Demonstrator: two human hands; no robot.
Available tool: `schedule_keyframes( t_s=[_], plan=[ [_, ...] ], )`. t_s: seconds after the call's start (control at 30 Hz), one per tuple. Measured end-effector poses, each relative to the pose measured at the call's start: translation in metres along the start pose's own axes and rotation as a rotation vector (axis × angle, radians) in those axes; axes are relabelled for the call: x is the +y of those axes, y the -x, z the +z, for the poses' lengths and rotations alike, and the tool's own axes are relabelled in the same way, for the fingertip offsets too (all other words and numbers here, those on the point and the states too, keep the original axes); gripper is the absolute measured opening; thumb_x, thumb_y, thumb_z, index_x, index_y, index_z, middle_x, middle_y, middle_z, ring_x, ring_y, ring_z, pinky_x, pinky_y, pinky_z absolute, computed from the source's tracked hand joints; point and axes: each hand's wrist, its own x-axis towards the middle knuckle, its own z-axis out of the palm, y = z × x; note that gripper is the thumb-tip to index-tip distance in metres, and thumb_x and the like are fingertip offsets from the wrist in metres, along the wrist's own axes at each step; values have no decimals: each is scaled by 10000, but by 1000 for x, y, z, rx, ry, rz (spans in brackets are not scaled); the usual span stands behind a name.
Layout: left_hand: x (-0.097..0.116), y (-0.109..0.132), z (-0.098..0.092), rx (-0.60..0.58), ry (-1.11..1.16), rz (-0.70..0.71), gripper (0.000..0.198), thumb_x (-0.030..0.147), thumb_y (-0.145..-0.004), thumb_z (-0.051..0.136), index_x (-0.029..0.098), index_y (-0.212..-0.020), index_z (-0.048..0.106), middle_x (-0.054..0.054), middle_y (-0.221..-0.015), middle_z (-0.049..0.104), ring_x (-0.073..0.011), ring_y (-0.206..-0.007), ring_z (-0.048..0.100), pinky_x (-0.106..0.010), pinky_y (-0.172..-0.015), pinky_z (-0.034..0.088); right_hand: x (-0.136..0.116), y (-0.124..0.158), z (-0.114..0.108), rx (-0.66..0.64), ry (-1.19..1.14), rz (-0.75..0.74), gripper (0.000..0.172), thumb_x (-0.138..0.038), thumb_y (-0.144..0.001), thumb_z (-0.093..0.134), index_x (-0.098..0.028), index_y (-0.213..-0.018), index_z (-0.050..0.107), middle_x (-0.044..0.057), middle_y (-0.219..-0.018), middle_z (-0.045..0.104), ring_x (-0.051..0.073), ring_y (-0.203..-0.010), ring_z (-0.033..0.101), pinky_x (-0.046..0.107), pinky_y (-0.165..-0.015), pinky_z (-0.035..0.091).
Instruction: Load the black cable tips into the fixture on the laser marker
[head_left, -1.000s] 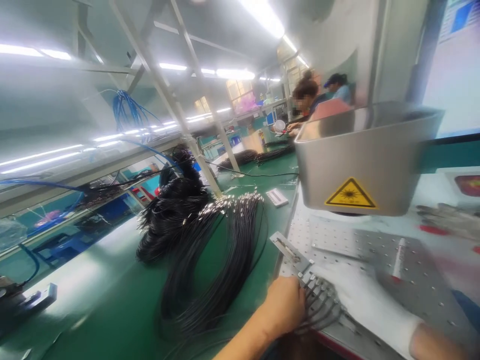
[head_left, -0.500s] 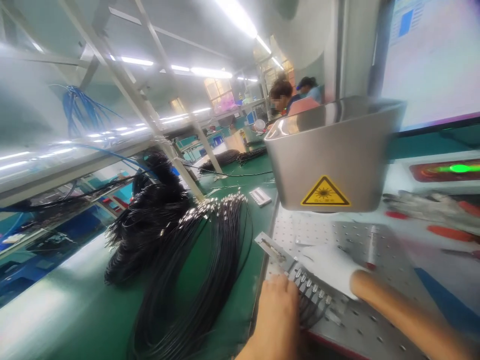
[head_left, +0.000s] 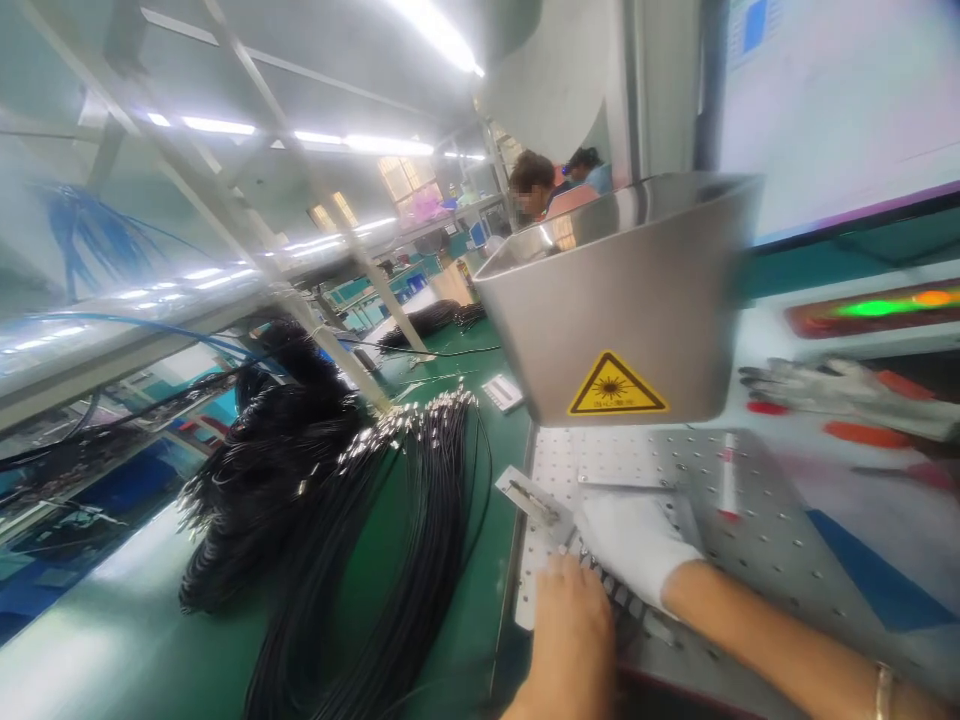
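Observation:
My bare left hand (head_left: pixel 571 622) is closed at the near edge of a slotted metal fixture (head_left: pixel 534 503), its fingers curled over the edge. Along the fixture lies a row of cable connectors (head_left: pixel 631 602) with silver ends, partly covered by my hands. My right hand (head_left: pixel 634 545), in a white glove, rests over the far side of that row; blur and the glove hide how its fingers are set. Beneath is a perforated metal plate (head_left: pixel 757 570). To the left, a large bundle of black cables (head_left: pixel 442 510) with silver connectors lies on the green table (head_left: pixel 225 650).
A metal hood (head_left: pixel 622 310) with a yellow laser warning sign hangs just beyond my hands. On the right are a marker (head_left: pixel 728 478), a work glove (head_left: pixel 840 390) and a monitor (head_left: pixel 840 110). More black cables (head_left: pixel 262 470) are heaped at left. Two people sit farther back.
My gloved right hand has come nearer and down over the connector row, covering more of it. My left hand stays at the fixture. The view has shifted right, and an orange light now shows beside the green one.

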Motion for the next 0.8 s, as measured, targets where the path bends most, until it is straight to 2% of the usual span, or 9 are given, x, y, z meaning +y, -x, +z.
schedule_keyframes(
  t_s=[0.1,0.17,0.27,0.37,0.47,0.57,0.7,0.8],
  plan=[
    [3,1,3,-100,38,-50,223,162,-872,516,117,-1011,684,-151,-1028,648,-275,-1034,569,-391,-931,443,2,-2,4,-1,-11,-4,382,-172,-966,334,-84,-992,705,183,-860,696,304,-867,705,377,-728,534],
    [4,3,-1,-81,66,-43,248,156,-861,513,108,-1050,666,-158,-1078,640,-280,-1081,553,-401,-990,419,2,-3,8,3,-25,-2,385,-201,-982,339,-77,-1009,702,190,-876,697,282,-866,703,361,-751,532],
    [4,4,-9,-85,101,-46,288,131,-844,499,100,-1085,653,-165,-1125,634,-285,-1109,548,-404,-1004,413,1,-3,8,7,-37,-11,370,-207,-990,356,-73,-1001,700,196,-905,698,261,-864,698,349,-772,527],
    [0,3,-15,-138,163,-95,296,125,-887,433,127,-1073,663,-144,-1127,647,-277,-1100,571,-388,-963,435,4,-1,-1,-19,-36,-48,330,-175,-992,380,-99,-959,700,144,-864,698,225,-807,687,353,-756,528],
    [-7,7,-13,-65,203,-115,267,174,-928,430,170,-1049,668,-104,-1111,660,-254,-1064,593,-364,-912,449,12,-3,-13,-55,-27,-121,234,-258,-1012,483,-134,-994,679,62,-893,693,178,-796,666,359,-773,545],
    [-13,14,-6,44,163,-47,269,220,-959,418,210,-1001,683,-82,-1090,664,-237,-1047,597,-360,-913,439,20,-6,-18,-62,-9,-206,229,-345,-1000,564,-148,-1063,661,42,-1009,684,161,-881,658,358,-823,556],
    [-12,15,-1,-1,115,-40,256,265,-943,475,207,-957,724,-106,-1109,672,-275,-1090,592,-395,-956,449,17,-6,-5,-40,68,-205,156,-215,-984,553,-136,-1048,671,63,-1000,688,200,-918,668,410,-816,570],
    [-6,10,-2,-52,97,-51,289,239,-936,462,176,-1027,728,-142,-1134,669,-294,-1116,590,-404,-958,469,9,-6,10,18,87,-169,248,-118,-973,452,-113,-982,700,122,-935,697,274,-943,677,435,-759,560]
  ],
)
